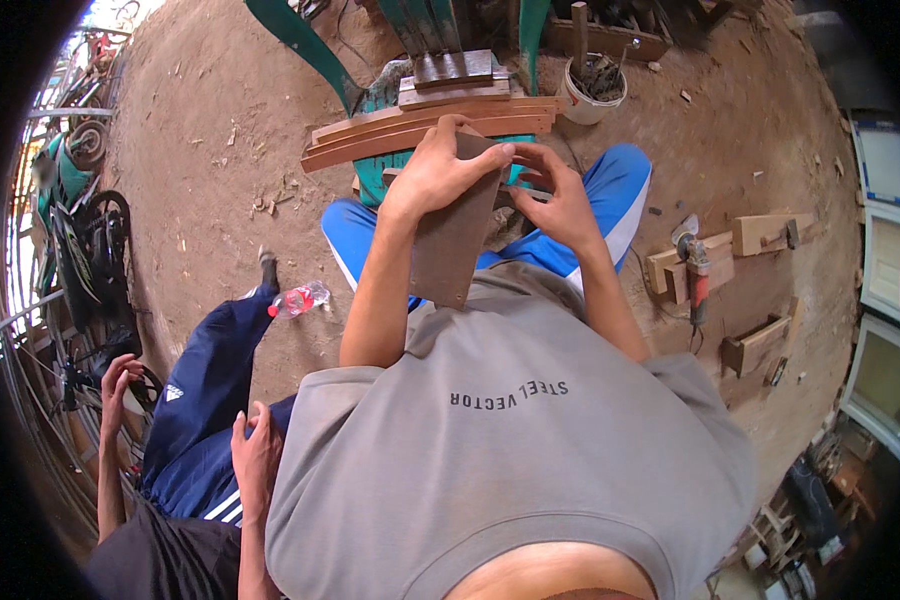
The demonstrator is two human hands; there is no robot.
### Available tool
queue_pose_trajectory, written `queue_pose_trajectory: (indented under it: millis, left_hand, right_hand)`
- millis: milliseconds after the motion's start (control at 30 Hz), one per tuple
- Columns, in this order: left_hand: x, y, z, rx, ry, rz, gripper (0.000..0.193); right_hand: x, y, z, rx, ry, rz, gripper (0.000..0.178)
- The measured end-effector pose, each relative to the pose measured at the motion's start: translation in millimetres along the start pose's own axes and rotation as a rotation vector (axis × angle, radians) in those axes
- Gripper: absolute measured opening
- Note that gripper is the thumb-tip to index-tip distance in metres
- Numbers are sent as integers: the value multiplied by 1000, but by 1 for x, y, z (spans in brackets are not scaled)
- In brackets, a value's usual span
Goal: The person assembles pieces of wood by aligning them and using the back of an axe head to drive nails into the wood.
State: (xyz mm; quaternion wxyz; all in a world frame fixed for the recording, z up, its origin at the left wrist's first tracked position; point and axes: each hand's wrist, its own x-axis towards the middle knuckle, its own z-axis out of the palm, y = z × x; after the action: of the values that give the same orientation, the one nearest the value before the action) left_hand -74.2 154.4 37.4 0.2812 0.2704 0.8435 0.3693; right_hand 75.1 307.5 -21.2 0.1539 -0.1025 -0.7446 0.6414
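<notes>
Left hand (432, 172) clasps the dark board (452, 245), seemingly steadying it; right hand (562, 202), half-curled, hold unclear, should brace one o'clock.

We can make out one line of bold, dark capital lettering (500, 400), two words in a shallow arc across the chest of the grey shirt (510, 460) nearest us; from here it stands upside down. To the left, on the navy trousers (195, 430) of a second person, we see a small white logo (174, 392) with tiny lettering. On the clear bottle (302, 298) beyond those trousers, we cannot tell any print.
</notes>
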Motion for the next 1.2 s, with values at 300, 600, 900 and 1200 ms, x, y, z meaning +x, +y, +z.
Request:
queue_pose_trajectory:
  millis: [300,600,900,1200]
  left_hand:
    - [4,7,-1,28,-16,27,102]
    - [3,-31,0,-270,-42,-26,80]
    - [-6,-61,20,-1013,-154,18,69]
    - [-18,-97,33,-1614,-411,-73,91]
  right_hand:
    - [10,25,14,-26,87,-48,46]
    - [20,1,17,-164,167,-148,38]
    - [27,-30,19,-254,124,-284,39]
    - [7,-20,30,-259,20,-211,36]
